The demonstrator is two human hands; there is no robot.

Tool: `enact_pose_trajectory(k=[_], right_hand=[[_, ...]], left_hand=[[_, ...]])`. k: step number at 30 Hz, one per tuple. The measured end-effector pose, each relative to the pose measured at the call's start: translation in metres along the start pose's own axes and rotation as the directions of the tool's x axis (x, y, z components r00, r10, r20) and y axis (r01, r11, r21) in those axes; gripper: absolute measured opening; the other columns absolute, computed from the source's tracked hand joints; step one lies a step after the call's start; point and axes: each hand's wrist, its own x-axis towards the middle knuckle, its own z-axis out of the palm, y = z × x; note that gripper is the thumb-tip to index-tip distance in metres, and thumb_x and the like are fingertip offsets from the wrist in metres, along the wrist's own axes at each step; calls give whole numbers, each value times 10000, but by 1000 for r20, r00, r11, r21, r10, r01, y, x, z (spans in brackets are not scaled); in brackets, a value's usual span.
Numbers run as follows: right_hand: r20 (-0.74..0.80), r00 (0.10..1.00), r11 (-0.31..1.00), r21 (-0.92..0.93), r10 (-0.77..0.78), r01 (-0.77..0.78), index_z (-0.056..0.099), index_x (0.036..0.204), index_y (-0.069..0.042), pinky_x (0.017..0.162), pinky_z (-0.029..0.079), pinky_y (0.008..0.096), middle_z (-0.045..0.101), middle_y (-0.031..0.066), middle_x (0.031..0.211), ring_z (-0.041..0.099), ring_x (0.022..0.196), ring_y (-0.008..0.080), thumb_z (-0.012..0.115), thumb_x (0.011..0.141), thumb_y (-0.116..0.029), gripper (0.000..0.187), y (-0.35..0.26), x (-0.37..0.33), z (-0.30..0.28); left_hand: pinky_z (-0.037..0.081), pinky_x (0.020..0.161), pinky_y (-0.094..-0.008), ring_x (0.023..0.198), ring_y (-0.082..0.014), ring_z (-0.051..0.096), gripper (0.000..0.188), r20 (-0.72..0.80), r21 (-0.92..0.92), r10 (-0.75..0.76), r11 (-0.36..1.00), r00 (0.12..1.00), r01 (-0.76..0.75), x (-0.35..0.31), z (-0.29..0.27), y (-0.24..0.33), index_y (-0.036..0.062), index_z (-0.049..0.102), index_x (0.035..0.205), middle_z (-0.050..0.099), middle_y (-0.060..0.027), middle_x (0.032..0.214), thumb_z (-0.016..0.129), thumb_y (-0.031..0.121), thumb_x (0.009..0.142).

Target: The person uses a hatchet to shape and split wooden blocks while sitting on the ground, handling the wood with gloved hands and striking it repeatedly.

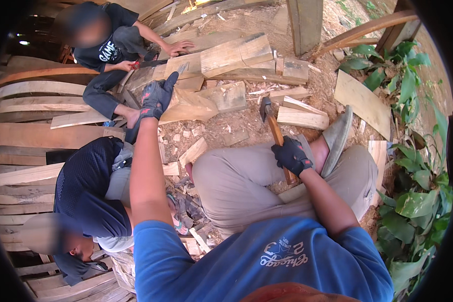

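In a dark glove, my left hand (156, 97) reaches far forward to the upper left end of a pale, hewn wooden block (191, 106). One digit points up and to the right; the others look curled at the block's edge and are partly hidden. My right hand (293, 155), gloved as well, is wrapped around the wooden handle (275, 130) of a short tool above my folded leg. That tool's dark metal head (265, 108) points away from me, clear of the block; whether it is an axe or a hammer I cannot tell.
Planks (236, 55) lie stacked beyond the block, where a person (103, 45) sits holding a red-handled tool. Another person (88, 186) bends low at my left, beside rows of curved boards (30, 133). Wood offcuts (303, 117) and chips litter the ground. Leafy plants (412, 206) border the right.
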Motion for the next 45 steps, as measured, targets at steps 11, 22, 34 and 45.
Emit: enact_pose_trajectory(k=[11, 22, 34, 45], right_hand=[[9, 1000, 989, 146, 1, -2, 609, 1174, 47, 623, 589, 381, 713, 140, 829, 739, 667, 221, 684, 1007, -294, 386, -9, -15, -10], [-322, 790, 823, 54, -522, 565, 666, 1216, -12, 706, 580, 446, 735, 130, 788, 754, 725, 294, 714, 1022, -429, 462, -161, -49, -13], [8, 941, 928, -163, -338, 335, 673, 1137, 32, 882, 568, 548, 747, 275, 962, 739, 974, 464, 625, 1039, -495, 538, -136, 61, 103], [-332, 721, 790, -344, -608, 507, 677, 1101, -7, 713, 573, 559, 734, 247, 846, 726, 780, 476, 637, 1049, -450, 449, -189, 21, 97]], left_hand=[[321, 1284, -465, 1559, -373, 447, 955, 79, -158, -249, 953, 965, 259, 45, 20, 4, 30, 606, 1518, 528, -251, 1609, 217, 765, 1049], [415, 1220, -479, 1488, -356, 544, 684, 129, -121, -369, 915, 920, 384, 88, 36, -33, 90, 663, 1466, 594, -175, 1573, 443, 550, 1010], [474, 1159, -491, 1419, -395, 596, 594, 53, -107, -323, 939, 945, 327, 84, 41, -73, 91, 718, 1372, 646, -201, 1486, 478, 467, 980], [480, 1152, -493, 1403, -396, 611, 600, 30, -196, -354, 915, 935, 353, 82, 56, -94, 88, 718, 1368, 653, -184, 1488, 495, 462, 956]])
